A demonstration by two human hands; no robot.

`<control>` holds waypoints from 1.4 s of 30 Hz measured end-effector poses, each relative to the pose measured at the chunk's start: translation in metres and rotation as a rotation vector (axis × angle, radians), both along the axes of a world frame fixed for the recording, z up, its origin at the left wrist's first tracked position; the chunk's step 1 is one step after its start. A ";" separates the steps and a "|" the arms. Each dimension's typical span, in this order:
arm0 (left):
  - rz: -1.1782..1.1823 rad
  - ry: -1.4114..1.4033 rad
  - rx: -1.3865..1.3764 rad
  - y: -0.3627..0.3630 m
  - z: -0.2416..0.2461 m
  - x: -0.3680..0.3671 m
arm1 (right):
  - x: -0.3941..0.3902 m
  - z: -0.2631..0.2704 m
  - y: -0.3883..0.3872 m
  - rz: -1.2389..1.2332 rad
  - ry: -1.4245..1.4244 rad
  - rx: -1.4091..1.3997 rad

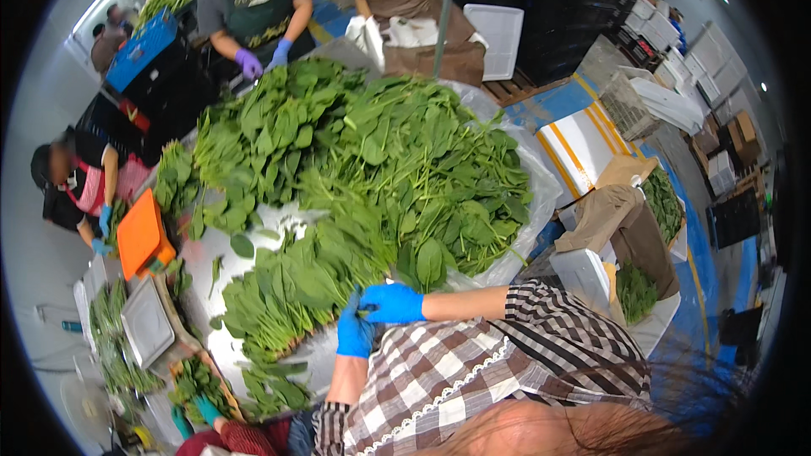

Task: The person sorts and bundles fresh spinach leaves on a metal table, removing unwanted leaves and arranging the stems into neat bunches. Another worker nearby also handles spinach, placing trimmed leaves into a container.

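My left hand (355, 330), in a blue glove, meets my right hand (394, 304), also blue-gloved, at the near edge of a heap of green leafy vegetables (405, 158). The fingers are bent together and touch or nearly touch. Whether stems are between them is hidden. Just left of my hands, a row of leafy bunches (285, 294) lies with pale stem ends towards me. The bunches rest on a shiny metal table (222, 323). Clear plastic sheeting (538, 171) shows under the heap's right side.
Across the table a co-worker's gloved hands (263, 63) touch the greens. Two more co-workers stand along the left side, by an orange scale (147, 234) and a grey tray (147, 323). White foam boxes with greens (635, 291) stand close on my right. A metal pole (447, 12) rises behind the heap.
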State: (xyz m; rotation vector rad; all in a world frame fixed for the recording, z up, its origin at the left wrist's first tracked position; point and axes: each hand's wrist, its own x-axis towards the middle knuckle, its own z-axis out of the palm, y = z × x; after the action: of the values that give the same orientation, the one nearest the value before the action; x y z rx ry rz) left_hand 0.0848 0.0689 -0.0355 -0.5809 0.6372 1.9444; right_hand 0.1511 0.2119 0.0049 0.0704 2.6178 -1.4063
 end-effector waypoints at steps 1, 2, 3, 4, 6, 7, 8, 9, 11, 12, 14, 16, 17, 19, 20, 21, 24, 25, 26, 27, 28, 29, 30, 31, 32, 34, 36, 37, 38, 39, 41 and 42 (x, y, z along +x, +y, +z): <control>-0.026 0.004 0.006 -0.004 0.002 0.000 | 0.004 -0.005 -0.006 0.039 0.131 0.016; -0.115 0.010 0.138 -0.004 0.004 -0.003 | 0.004 -0.010 -0.002 -0.008 0.101 -0.051; -0.136 -0.110 0.049 -0.006 0.025 -0.004 | 0.002 0.003 -0.001 -0.047 0.062 -0.124; -0.085 -0.132 0.141 -0.017 -0.012 -0.008 | 0.001 -0.003 -0.007 -0.156 0.079 -0.281; 0.046 0.027 0.057 -0.013 -0.014 -0.005 | -0.004 -0.035 -0.002 -0.348 -0.020 -0.470; 0.091 -0.017 0.103 -0.012 -0.004 -0.006 | -0.006 -0.033 -0.001 -0.375 0.008 -0.514; 0.121 0.084 0.183 -0.004 0.007 -0.005 | -0.001 -0.025 0.001 -0.390 -0.068 -0.533; 0.124 0.110 0.169 -0.011 0.005 -0.005 | -0.005 -0.018 0.003 -0.392 -0.123 -0.540; 0.092 0.156 0.166 -0.016 0.002 -0.002 | -0.004 -0.017 0.001 -0.350 -0.196 -0.594; 0.098 0.158 0.162 -0.015 0.005 -0.002 | -0.004 -0.017 0.001 -0.336 -0.227 -0.619; 0.078 0.119 0.191 -0.015 0.013 -0.001 | -0.005 -0.016 -0.002 -0.327 -0.284 -0.648; 0.064 0.105 0.184 -0.014 0.017 0.001 | -0.005 -0.020 -0.002 -0.314 -0.309 -0.662; 0.055 0.077 0.167 -0.014 0.018 0.001 | -0.006 -0.026 0.000 -0.305 -0.306 -0.662; 0.042 0.021 0.134 -0.014 0.016 -0.001 | -0.007 -0.025 0.001 -0.306 -0.298 -0.677; 0.035 0.047 0.170 -0.014 0.012 -0.001 | -0.005 -0.024 0.001 -0.319 -0.292 -0.692; 0.029 0.074 0.206 -0.015 0.009 -0.002 | -0.005 -0.022 -0.001 -0.331 -0.285 -0.709; 0.040 0.144 0.226 -0.014 0.005 -0.003 | -0.003 -0.029 0.001 -0.326 -0.323 -0.655; 0.049 0.165 0.219 -0.012 0.007 -0.002 | -0.002 -0.030 0.001 -0.313 -0.328 -0.657; 0.088 0.166 0.202 -0.010 0.009 -0.001 | -0.002 -0.030 0.001 -0.300 -0.333 -0.658; 0.080 0.206 0.155 -0.010 0.007 0.000 | -0.001 -0.028 0.001 -0.287 -0.338 -0.659; 0.072 0.246 0.108 -0.011 0.005 0.000 | -0.001 -0.029 0.001 -0.291 -0.343 -0.667; 0.063 0.286 0.061 -0.012 0.003 0.001 | -0.001 -0.031 0.000 -0.296 -0.347 -0.675; 0.094 0.307 0.026 -0.011 -0.004 0.002 | -0.001 -0.031 0.000 -0.299 -0.352 -0.683; 0.125 0.327 -0.008 -0.010 -0.010 0.003 | -0.002 -0.030 0.000 -0.298 -0.320 -0.633; 0.155 0.347 -0.043 -0.010 -0.016 0.004 | -0.003 -0.028 0.001 -0.297 -0.287 -0.584; 0.115 0.347 -0.133 -0.005 0.005 0.004 | -0.006 -0.020 0.006 -0.339 -0.209 -0.529; 0.084 0.390 -0.189 -0.004 0.015 0.004 | -0.015 -0.004 0.007 -0.401 -0.118 -0.534; 0.070 0.431 -0.195 -0.004 0.012 0.006 | -0.020 0.002 0.007 -0.428 -0.091 -0.495; 0.056 0.471 -0.202 -0.004 0.010 0.008 | -0.029 0.008 0.006 -0.455 -0.065 -0.455; 0.037 0.495 -0.200 -0.004 0.010 0.009 | -0.037 0.016 0.005 -0.481 -0.040 -0.415; -0.004 0.544 -0.189 -0.002 0.007 0.011 | -0.048 0.021 0.005 -0.531 -0.057 -0.500; -0.038 0.566 -0.212 -0.001 0.013 0.011 | -0.054 0.018 0.008 -0.552 -0.065 -0.545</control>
State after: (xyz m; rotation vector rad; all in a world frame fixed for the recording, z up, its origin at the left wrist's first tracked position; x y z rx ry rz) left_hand 0.0957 0.0681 -0.0220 -0.1306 1.2082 2.0231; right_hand 0.0968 0.2201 0.0226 0.7944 2.1491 -2.1923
